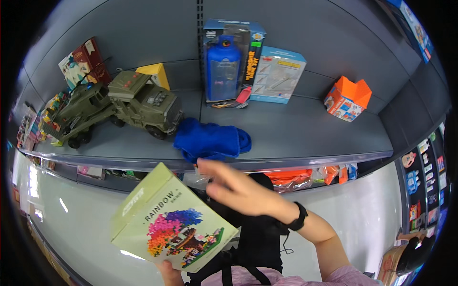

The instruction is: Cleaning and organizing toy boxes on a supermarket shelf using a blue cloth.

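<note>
My left hand [169, 272] grips the lower edge of a pale green toy box [139, 214], which is tilted and printed with a rainbow-coloured tree scene. My right hand [238, 189], slightly blurred, is raised with its fingers apart just beyond the box and holds nothing; a black band circles the wrist. Past its fingertips, a crumpled blue cloth [211, 139] lies at the front of the grey shelf [304, 139]. Left of the cloth stands an olive-green toy military truck [143, 103] with a toy helicopter [82, 102] on its trailer.
On the shelf stand a boxed blue toy bottle [223, 68], a blue and white box [279, 75], an open orange box [347, 98], a yellow box [157, 75] and a dark red box [91, 60]. Bagged orange goods [290, 178] lie below. A person's arm [411, 236] shows at right.
</note>
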A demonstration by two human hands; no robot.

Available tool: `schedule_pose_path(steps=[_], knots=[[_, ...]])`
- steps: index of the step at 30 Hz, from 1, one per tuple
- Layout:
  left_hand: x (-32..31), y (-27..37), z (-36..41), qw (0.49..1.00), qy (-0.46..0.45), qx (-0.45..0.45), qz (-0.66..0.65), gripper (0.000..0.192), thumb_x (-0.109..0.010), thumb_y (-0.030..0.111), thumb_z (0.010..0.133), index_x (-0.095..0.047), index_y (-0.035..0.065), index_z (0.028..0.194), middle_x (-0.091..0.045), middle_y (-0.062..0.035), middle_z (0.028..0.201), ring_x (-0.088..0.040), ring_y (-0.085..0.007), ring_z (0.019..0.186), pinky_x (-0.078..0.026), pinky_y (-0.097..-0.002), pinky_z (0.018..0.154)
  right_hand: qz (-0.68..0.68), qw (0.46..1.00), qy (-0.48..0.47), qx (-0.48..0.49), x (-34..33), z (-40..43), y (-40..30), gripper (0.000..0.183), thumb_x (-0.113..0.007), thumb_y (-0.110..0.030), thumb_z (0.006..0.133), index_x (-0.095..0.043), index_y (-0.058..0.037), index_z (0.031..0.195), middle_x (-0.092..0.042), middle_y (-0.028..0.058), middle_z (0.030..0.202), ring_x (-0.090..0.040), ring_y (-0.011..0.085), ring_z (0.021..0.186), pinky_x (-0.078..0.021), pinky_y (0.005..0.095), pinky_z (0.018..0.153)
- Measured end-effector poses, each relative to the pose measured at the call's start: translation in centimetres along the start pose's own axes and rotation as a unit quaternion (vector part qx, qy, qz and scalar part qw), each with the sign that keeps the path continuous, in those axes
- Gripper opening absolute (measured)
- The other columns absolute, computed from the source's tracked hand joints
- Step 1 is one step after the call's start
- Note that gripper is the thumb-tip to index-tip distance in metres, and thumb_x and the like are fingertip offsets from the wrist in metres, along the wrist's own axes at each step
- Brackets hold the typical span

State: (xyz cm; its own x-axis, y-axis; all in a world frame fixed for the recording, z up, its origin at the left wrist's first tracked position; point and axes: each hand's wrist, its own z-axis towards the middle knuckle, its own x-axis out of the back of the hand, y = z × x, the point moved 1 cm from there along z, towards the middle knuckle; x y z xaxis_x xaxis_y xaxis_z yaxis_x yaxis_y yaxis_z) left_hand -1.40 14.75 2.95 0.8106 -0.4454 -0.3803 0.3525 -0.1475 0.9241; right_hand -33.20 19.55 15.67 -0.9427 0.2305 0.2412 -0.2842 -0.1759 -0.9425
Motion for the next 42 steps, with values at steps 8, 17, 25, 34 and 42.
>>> schedule_pose_path(steps=[8,17,25,34,42], knots=[[-1.7,3.7,2.3,0.998,0.039,-0.051,0.013,0.092,-0.066,0.054,0.086,-0.029,-0.0034,0.148,-0.049,-0.0208,0.14,-0.054,-0.0352,0.125,-0.047,-0.048,0.103,-0.412,0.901,0.129,0.039,1.0,7.1,4.5,0.056,-0.071,-0.023,0.084,-0.054,-0.0206,0.138,-0.047,0.0258,0.14,-0.04,0.0438,0.132,-0.0243,0.0577,0.114],[-8.8,5.0,11.5,0.969,0.013,-0.213,0.126,0.092,-0.08,0.029,0.083,-0.024,0.0008,0.15,-0.042,-0.0156,0.144,-0.048,-0.0284,0.128,-0.041,-0.045,0.108,-0.472,0.863,0.178,0.025,6.0,2.0,4.4,0.041,-0.064,0.001,0.074,-0.065,-0.0177,0.11,-0.056,0.0172,0.126,-0.049,0.0369,0.124,-0.0359,0.0523,0.104],[-17.7,2.9,17.6,0.959,-0.052,-0.244,0.137,0.08,-0.075,0.007,0.083,-0.027,0.0035,0.148,-0.046,-0.0131,0.137,-0.044,-0.0232,0.129,-0.032,-0.0384,0.111,-0.358,0.89,0.267,-0.087,19.5,-4.9,7.9,0.022,-0.056,-0.016,0.084,-0.071,-0.0101,0.099,-0.053,0.0286,0.138,-0.036,0.0495,0.137,-0.0233,0.064,0.113],[-17.9,0.8,17.9,0.961,-0.042,-0.221,0.158,0.079,-0.078,0.012,0.081,-0.031,0.0045,0.144,-0.046,-0.0113,0.136,-0.044,-0.0228,0.126,-0.032,-0.0378,0.111,-0.467,0.802,0.224,-0.298,21.0,-2.5,9.8,0.08,-0.062,-0.038,0.083,-0.035,0.012,0.139,-0.029,0.0464,0.145,-0.027,0.0614,0.137,-0.0314,0.0547,0.114],[-17.5,0.0,18.1,0.958,-0.042,-0.223,0.175,0.097,-0.083,0.022,0.078,-0.022,0.0051,0.152,-0.041,-0.0126,0.143,-0.042,-0.0247,0.131,-0.031,-0.04,0.112,-0.494,0.751,0.193,-0.392,31.6,-2.2,10.5,0.069,-0.058,-0.024,0.079,-0.046,-0.017,0.147,-0.035,0.0089,0.159,-0.03,0.042,0.144,-0.0295,0.056,0.114]])
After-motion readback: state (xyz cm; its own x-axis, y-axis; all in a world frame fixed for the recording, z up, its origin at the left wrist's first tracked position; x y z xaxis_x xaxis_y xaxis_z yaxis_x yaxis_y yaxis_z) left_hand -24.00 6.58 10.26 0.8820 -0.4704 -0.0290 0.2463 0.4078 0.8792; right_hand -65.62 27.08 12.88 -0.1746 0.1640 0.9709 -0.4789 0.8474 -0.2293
